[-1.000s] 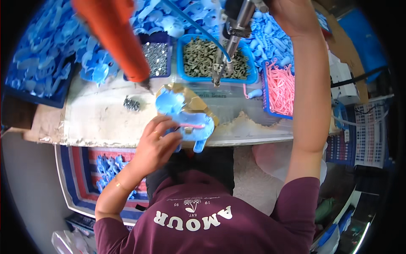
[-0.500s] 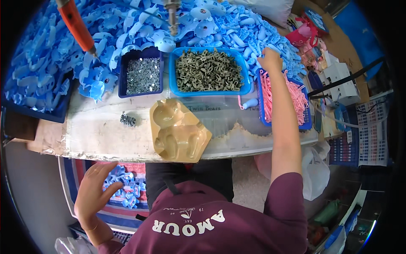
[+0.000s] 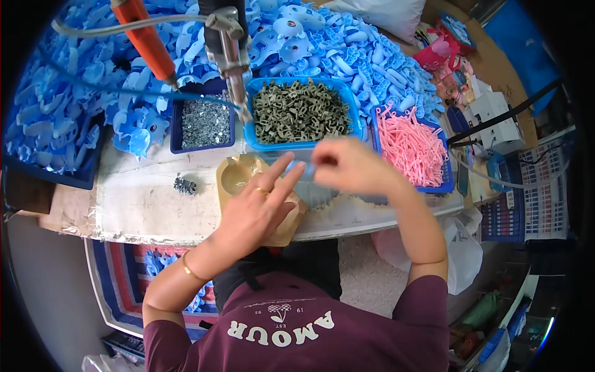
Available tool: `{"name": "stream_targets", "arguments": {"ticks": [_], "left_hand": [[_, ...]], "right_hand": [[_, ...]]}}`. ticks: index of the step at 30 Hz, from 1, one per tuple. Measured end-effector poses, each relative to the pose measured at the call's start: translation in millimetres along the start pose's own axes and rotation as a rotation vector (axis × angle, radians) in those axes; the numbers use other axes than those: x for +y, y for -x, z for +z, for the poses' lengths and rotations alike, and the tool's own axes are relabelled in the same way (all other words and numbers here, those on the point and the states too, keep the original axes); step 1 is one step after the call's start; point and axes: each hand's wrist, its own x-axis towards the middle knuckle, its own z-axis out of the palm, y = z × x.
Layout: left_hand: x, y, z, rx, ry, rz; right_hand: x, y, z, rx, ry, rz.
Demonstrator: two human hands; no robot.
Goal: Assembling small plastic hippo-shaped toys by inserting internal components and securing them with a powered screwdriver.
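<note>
Cluttered bench (image 3: 142, 204): right hand (image 3: 350, 164) grips blue part (image 3: 305, 168), left hand (image 3: 257, 208) open over tan mould (image 3: 235, 177); seating it looks next.

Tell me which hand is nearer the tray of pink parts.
Right. The right hand sits just left of the pink parts tray, holding a blue piece; the left hand rests over the tan mould, farther away.

You sit at a pale, worn workbench (image 3: 133, 208) whose far side is heaped with blue plastic parts (image 3: 347, 53). Three trays stand in a row: a dark one of small metal bits (image 3: 204, 123), a blue one of grey-green pieces (image 3: 300, 113), another of pink pieces (image 3: 412, 149). Below you lies grey floor (image 3: 365, 273), with a striped crate (image 3: 118, 282) under the bench's left end.
</note>
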Motion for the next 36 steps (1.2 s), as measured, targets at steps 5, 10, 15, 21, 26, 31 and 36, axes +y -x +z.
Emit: {"name": "stream_targets", "arguments": {"ticks": [5,10,15,21,26,31,36], "left_hand": [[-5.3,11.4,20.6,-0.052,-0.015,0.028],[-5.0,26.5,1.2,-0.023,0.046,0.086],[-4.4,51.4,-16.8,-0.014,0.108,-0.041],[-10.4,72.8,-23.0,0.063,0.104,-0.207],[-9.7,76.6,-20.8,0.062,0.106,-0.211],[-10.1,79.1,-20.0,0.051,0.097,-0.198],[-8.4,76.5,-17.4,0.057,0.1,-0.204]], "right_hand": [[5.4,-4.9,-11.5,-0.358,-0.277,0.07],[131.0,-46.3,-75.5,0.32,-0.278,0.115],[231.4,-70.2,-133.0,0.998,0.309,0.313],[257.9,-72.1,-158.2,1.072,0.546,0.639],[255.9,-74.8,-148.5,0.948,0.61,0.617],[217.9,-71.2,-140.1,1.131,0.747,0.674],[218.8,-80.4,-157.3,1.136,0.86,0.54]]}}
